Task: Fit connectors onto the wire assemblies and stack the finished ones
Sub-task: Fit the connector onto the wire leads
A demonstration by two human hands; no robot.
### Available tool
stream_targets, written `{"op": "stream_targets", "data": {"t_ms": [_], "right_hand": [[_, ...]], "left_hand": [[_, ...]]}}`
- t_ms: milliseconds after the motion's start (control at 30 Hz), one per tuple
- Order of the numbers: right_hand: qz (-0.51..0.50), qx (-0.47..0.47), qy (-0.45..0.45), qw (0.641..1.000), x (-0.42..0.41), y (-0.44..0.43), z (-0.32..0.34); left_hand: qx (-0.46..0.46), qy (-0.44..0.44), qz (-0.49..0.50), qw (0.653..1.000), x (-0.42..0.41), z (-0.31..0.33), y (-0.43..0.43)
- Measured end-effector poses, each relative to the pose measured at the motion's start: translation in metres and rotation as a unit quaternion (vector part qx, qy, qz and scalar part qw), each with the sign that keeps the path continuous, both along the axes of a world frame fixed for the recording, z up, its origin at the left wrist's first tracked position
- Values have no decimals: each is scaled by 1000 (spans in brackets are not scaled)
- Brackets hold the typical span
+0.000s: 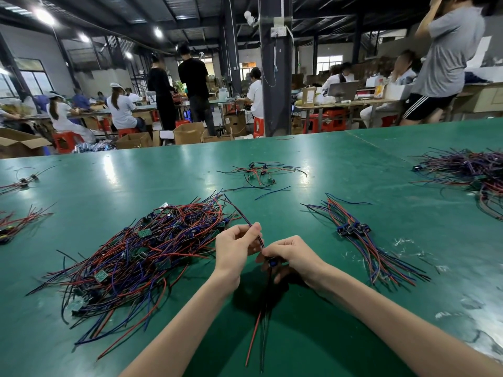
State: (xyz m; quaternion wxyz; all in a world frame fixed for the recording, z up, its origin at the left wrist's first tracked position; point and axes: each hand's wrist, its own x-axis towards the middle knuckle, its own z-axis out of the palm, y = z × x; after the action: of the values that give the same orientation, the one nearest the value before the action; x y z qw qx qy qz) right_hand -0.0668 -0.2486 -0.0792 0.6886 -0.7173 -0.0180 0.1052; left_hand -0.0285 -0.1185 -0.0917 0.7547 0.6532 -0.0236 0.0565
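My left hand [236, 247] pinches a thin dark wire [242, 214] that runs up and away toward the big pile. My right hand [290, 253] grips a small blue connector [273, 263] at the wire's near end. A red and a black wire [254, 333] hang from the connector toward me. Left of my hands lies a large tangled pile of red, blue and black wire assemblies [141, 248] with small green boards. To the right lies a neat stack of assemblies [353, 229] with blue connectors side by side.
The green table [340, 170] also holds a small cluster of wires [258, 174] at the middle back, a big bundle [471, 170] at the far right and small bundles [16, 221] at the left edge. Wire scraps [408, 246] lie at the right. Other workers sit behind.
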Motion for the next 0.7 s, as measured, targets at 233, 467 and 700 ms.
{"op": "stream_targets", "data": {"t_ms": [233, 467, 700], "right_hand": [[-10, -4, 19, 1000, 0, 2, -1], [-55, -22, 40, 997, -2, 5, 3], [-76, -76, -37, 994, -8, 10, 1]], "left_hand": [[89, -83, 12, 992, 0, -2, 1], [189, -142, 15, 971, 1, -4, 0], [79, -28, 23, 996, 8, -3, 4]]}}
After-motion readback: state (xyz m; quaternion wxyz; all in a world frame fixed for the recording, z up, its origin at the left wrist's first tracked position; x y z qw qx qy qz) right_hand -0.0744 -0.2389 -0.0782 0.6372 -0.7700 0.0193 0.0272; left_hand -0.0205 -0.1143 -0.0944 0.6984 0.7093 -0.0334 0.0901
